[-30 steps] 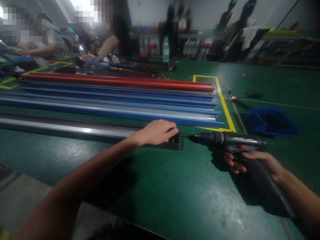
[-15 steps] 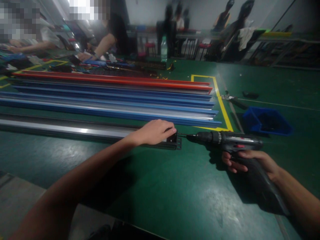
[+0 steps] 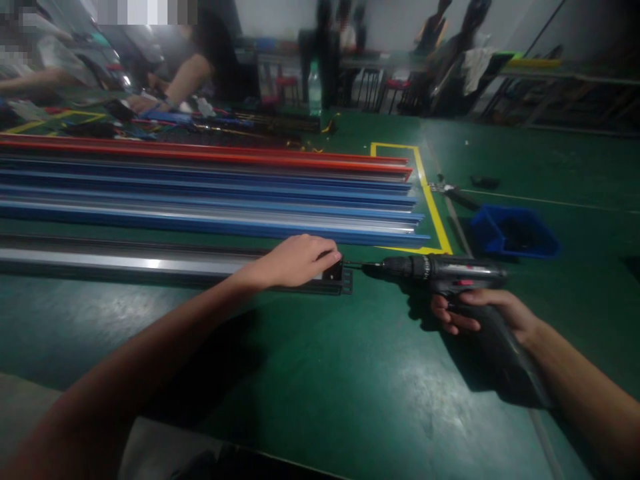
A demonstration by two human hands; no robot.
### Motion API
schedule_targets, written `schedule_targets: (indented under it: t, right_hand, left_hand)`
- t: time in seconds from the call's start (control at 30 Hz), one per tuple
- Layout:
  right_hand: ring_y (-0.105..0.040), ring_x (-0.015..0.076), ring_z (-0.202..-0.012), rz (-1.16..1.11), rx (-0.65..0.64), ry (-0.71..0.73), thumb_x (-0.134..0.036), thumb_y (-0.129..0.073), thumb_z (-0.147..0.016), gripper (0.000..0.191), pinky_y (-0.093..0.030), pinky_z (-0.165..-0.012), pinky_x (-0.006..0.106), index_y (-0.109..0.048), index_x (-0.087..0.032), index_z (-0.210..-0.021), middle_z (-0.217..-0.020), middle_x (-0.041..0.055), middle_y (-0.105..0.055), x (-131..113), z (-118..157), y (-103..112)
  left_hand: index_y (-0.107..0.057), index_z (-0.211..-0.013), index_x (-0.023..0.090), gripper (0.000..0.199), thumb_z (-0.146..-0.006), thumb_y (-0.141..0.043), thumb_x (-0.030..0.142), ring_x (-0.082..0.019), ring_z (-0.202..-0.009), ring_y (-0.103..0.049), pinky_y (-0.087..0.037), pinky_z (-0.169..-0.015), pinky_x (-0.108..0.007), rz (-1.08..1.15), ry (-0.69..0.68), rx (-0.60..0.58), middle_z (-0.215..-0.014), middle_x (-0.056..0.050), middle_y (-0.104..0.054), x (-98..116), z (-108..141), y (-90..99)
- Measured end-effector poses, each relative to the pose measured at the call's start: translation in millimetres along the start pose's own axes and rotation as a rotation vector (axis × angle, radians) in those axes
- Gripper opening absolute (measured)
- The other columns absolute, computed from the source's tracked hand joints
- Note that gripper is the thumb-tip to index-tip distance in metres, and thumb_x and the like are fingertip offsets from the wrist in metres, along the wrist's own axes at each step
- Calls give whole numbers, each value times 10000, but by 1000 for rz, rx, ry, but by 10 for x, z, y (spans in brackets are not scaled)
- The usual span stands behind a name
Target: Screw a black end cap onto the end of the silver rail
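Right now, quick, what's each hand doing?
Left hand: on the dark rail, near its end; can't tell if it's gripping.
Right hand: closed, holding the drill.

a green tabletop (image 3: 310, 373) fills most of the frame, marked with yellow tape (image 3: 434, 213) right of center and carrying soft glare at lower right and far left. a pale grey wall (image 3: 393, 23) spans the upper middle, with red-topped stools (image 3: 399, 85) (too blurred to count surely) below it. a long bench (image 3: 590, 75) stands at upper right, where the corner is dim. white light (image 3: 150, 15) glows at upper left; grey floor (image 3: 25, 403) shows at lower left.
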State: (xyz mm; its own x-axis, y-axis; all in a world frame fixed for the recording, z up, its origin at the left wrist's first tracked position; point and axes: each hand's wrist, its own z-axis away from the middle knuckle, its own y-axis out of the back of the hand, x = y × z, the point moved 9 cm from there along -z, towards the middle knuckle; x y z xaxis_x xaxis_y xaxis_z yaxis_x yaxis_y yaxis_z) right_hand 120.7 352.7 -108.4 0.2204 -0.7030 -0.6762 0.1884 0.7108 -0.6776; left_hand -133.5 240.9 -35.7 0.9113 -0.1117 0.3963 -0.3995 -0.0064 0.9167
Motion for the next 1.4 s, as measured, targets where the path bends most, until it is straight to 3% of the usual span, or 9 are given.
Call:
schedule_targets:
  t: [1.17,1.4]
  right_hand:
    - [-460,59,-510,66,46,-15,-224,-621,-928,227,-563,-733,279,-739,-52,-1017,-840,66,-671,3,11,-14]
    - [-552,79,-573,33,28,2,-219,-635,-924,263,-566,-765,290,-711,-13,-1069,-901,107,-684,-6,-6,-31]
  left_hand:
    - [-710,-966,203,498,-1061,-337,518,-188,-807,-645,-402,-701,-294,21,18,-7,-925,-40,-736,-47,-12,-23]
    - [-708,-972,210,489,-1061,-343,523,-184,-807,-637,-391,-710,-293,33,36,-19,-922,-32,-733,-64,-4,-32]
